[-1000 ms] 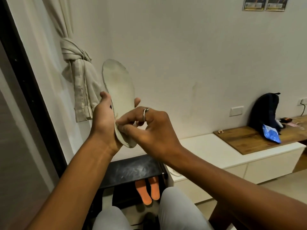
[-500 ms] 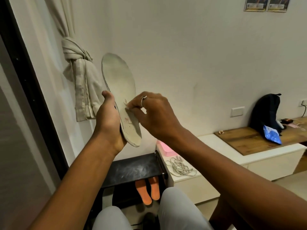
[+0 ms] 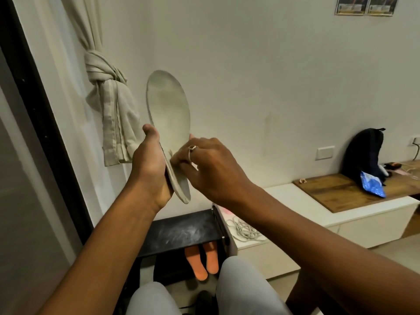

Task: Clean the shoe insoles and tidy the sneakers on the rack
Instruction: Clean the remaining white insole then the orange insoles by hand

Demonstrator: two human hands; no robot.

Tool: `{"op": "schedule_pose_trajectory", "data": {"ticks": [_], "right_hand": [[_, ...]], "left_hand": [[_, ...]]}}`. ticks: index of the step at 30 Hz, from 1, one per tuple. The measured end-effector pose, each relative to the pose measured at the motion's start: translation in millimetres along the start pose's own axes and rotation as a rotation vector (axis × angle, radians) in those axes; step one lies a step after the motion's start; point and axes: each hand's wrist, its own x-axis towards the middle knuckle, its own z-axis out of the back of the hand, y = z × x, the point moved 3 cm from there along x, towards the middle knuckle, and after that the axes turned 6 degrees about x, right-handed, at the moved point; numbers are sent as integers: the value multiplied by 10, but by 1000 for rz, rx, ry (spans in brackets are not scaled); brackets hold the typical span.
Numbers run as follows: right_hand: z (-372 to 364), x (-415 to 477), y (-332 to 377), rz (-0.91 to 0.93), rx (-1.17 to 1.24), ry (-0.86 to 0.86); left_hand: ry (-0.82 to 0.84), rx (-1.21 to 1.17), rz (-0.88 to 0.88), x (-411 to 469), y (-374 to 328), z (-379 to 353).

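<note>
while the left hand (image 3: 150, 169) is clasping the grey insole (image 3: 169, 110) upright for scrubbing, the right hand (image 3: 211, 164) is pressing curled fingers on it, whether pinching anything i cannot tell.

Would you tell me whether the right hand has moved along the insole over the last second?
Yes. The right hand has moved up, away from the black rack, from the heel end of the insole toward its middle.

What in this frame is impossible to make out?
Head view:
Whether the right hand holds a wipe against the grey insole: hidden behind that hand.
Lower part of the rack beneath the orange insoles: blocked by the knees.
Print on the wall posters: too small, cut by the top edge.
</note>
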Motion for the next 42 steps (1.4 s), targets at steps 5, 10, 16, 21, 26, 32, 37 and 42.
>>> {"op": "schedule_pose_trajectory", "data": {"ticks": [5, 10, 16, 21, 26, 32, 37, 42], "right_hand": [[71, 342, -258, -72, -100, -86], [152, 273, -197, -158, 68, -168], [152, 19, -10, -255, 411, -27], [122, -31, 51, -259, 475, 9], [116, 100, 49, -157, 320, -66], [215, 399, -199, -332, 267, -146], [209, 214, -34, -350, 450, 14], [148, 168, -1, -307, 429, 79]], "left_hand": [[37, 54, 22, -54, 106, -105], [71, 35, 13, -74, 98, -132], [155, -92, -31, -40, -10, -36], [142, -182, -54, 37, 8, -8], [95, -161, 32, -13, 70, -38], [170, -157, 10, -88, 111, -178], [152, -244, -69, -39, -12, -48], [130, -241, -79, -12, 1, -26]]}}
